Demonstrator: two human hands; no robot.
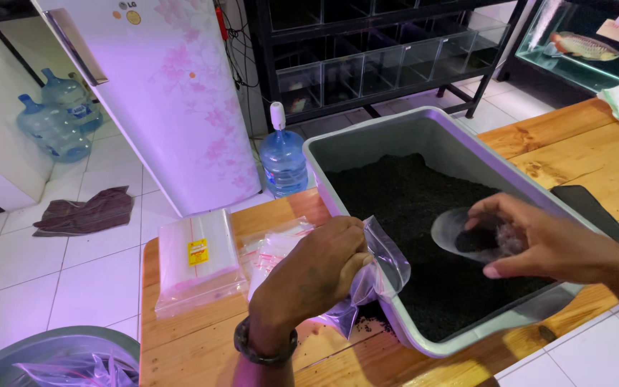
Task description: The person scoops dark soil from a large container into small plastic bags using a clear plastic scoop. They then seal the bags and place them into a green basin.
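The left hand (317, 269) pinches a clear plastic bag (374, 276) open at the rim of the grey tub (424, 129) near the desk's (574, 143) front edge. The right hand (539, 240) grips a clear scoop (460, 233) over the dark grains (410, 193). Filling seems under way; the scoop must next tip squarely into the bag's mouth.

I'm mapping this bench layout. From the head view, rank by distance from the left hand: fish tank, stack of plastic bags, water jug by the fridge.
From the left hand:
1. Stack of plastic bags, just left on the table.
2. Water jug, beyond on the floor.
3. Fish tank, far upper right.
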